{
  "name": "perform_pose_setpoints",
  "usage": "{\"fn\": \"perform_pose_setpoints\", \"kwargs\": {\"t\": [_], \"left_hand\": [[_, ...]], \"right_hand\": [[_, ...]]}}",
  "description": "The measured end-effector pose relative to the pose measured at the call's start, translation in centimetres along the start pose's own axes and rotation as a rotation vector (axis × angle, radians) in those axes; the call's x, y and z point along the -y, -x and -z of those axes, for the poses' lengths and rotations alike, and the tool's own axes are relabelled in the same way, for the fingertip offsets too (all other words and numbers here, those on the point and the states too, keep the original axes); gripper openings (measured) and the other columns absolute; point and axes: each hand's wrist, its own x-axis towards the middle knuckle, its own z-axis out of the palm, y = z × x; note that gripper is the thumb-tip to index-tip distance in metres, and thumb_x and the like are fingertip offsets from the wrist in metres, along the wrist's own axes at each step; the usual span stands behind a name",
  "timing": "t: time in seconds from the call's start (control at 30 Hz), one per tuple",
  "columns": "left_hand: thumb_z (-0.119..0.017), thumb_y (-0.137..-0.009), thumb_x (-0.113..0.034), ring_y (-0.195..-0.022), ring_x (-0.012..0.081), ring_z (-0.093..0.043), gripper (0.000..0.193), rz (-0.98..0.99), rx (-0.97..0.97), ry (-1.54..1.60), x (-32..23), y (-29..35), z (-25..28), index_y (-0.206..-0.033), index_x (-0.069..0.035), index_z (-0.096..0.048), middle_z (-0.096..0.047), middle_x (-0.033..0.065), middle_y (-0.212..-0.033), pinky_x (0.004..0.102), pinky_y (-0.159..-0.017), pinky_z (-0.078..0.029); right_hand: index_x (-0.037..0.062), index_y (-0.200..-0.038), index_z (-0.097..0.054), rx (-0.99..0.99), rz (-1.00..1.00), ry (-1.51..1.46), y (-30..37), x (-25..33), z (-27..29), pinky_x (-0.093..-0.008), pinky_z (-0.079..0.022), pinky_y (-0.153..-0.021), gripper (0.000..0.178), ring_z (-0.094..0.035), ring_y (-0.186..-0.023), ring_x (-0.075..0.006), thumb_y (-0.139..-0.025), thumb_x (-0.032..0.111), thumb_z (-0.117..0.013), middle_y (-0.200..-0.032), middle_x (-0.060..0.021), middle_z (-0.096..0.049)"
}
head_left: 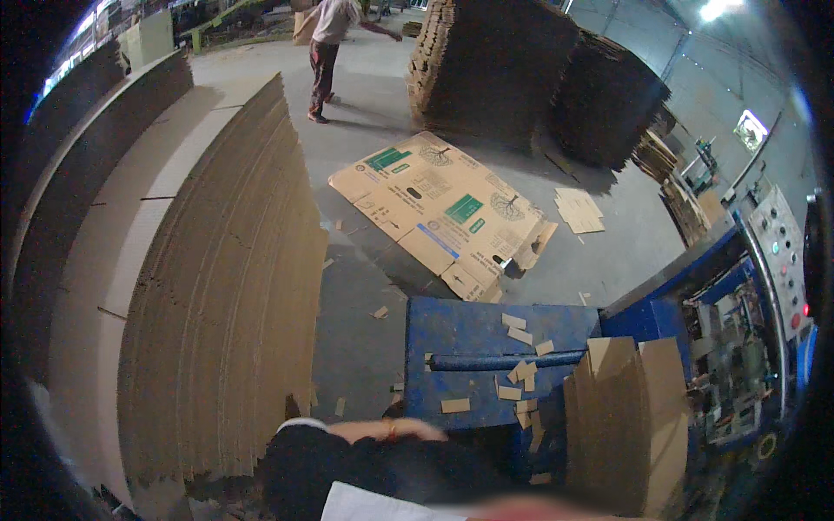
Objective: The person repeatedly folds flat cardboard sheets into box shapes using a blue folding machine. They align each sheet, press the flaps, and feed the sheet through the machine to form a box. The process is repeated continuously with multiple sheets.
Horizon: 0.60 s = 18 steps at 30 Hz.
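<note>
At the lower edge is a dark-clothed arm (pixel 300 460) with a white band. Beside it shows a strip of bare skin with an orange thread, which seems to be part of my left hand (pixel 365 430); its fingers are hidden. It is nearest to the right side of a tall stack of cardboard sheets (pixel 221 286), and I cannot tell whether it touches them. A smeared reddish patch at the bottom, possibly my right hand (pixel 543 508), is too blurred to read. White cloth or paper (pixel 378 504) lies in front of the dark clothing.
A blue machine bed (pixel 452 347) carries a bar, scattered cardboard scraps (pixel 521 373) and upright cardboard sheets (pixel 608 417). A control panel (pixel 777 234) stands at right. Beyond lies a printed flat carton (pixel 434 204). Dark stacks (pixel 495 69) and another person (pixel 326 52) are farther back.
</note>
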Motion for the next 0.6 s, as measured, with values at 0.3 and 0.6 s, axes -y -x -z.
{"fn": "perform_pose_setpoints", "kwargs": {"t": [0.3, 0.6], "left_hand": [[-0.056, -0.084, -0.043, -0.114, 0.0347, -0.054, 0.057, 0.657, -0.211, -0.048, 2.8, 8.2, -1.7, -0.124, -0.003, -0.054, -0.057, 0.0204, -0.123, 0.0417, -0.093, -0.044], [-0.057, -0.082, -0.032, -0.104, 0.0352, -0.059, 0.051, 0.64, -0.692, 0.115, -2.3, 7.4, -5.2, -0.124, -0.002, -0.054, -0.062, 0.0193, -0.114, 0.0423, -0.088, -0.047]], "right_hand": [[0.006, -0.118, -0.056, 0.025, -0.01, -0.016, 1.4, 1.4, -2.5, -0.0415, -0.044, -0.089, 0.039, -0.056, -0.105, -0.0292, -0.086, 0.029, -0.059, -0.115, -0.0141, -0.058], [0.0046, -0.116, -0.057, 0.045, -0.061, -0.139, 4.5, -0.2, -5.2, -0.0411, -0.046, -0.087, 0.04, -0.058, -0.102, -0.0296, -0.085, 0.03, -0.061, -0.113, -0.0146, -0.06]]}}
